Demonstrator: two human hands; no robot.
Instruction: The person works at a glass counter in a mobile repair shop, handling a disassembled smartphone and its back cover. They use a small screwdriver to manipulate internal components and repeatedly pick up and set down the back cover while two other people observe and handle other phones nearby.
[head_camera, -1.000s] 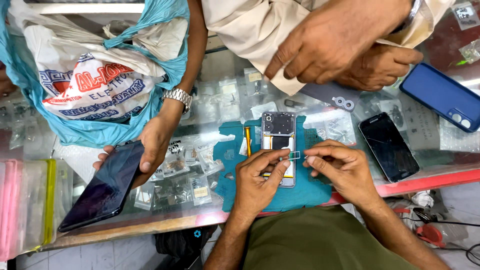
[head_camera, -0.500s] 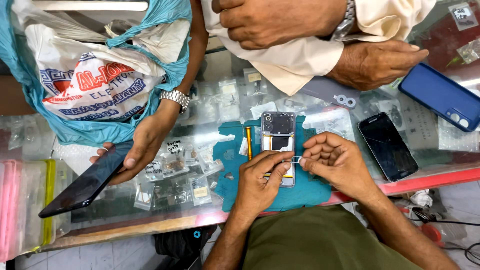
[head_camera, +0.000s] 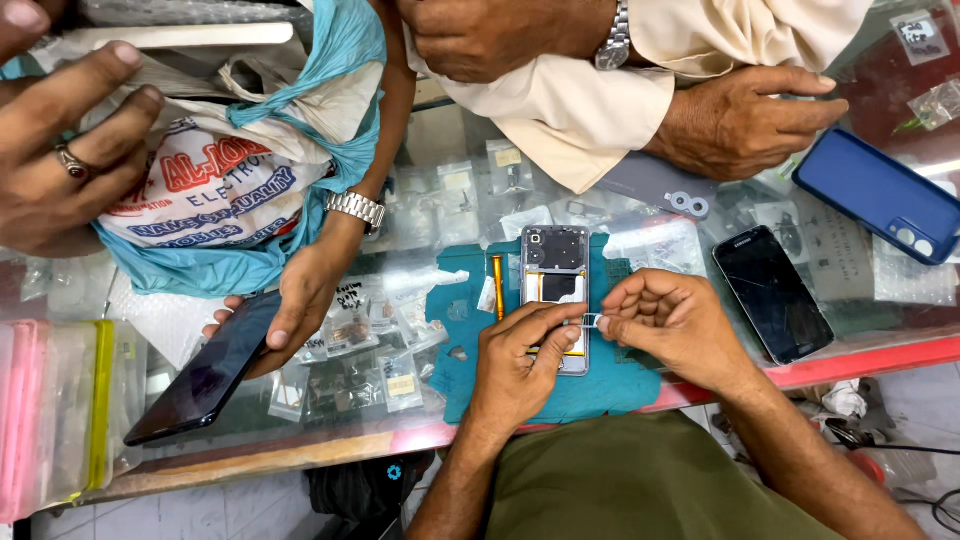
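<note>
At the near edge of the counter (head_camera: 300, 455), an opened phone (head_camera: 556, 290) lies back-off on a teal mat (head_camera: 600, 385), its insides bare; it is not yet closed up. The left hand (head_camera: 515, 365) presses down on its lower half, fingers curled. The right hand (head_camera: 665, 325) pinches a small tray (head_camera: 590, 320) beside the phone's edge. Farther off, another person's hand (head_camera: 300, 300) grips a dark phone (head_camera: 205, 375).

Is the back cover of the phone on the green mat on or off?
Off. The phone shows bare inner parts and frame, lying flat on the green mat under the left hand.
</note>
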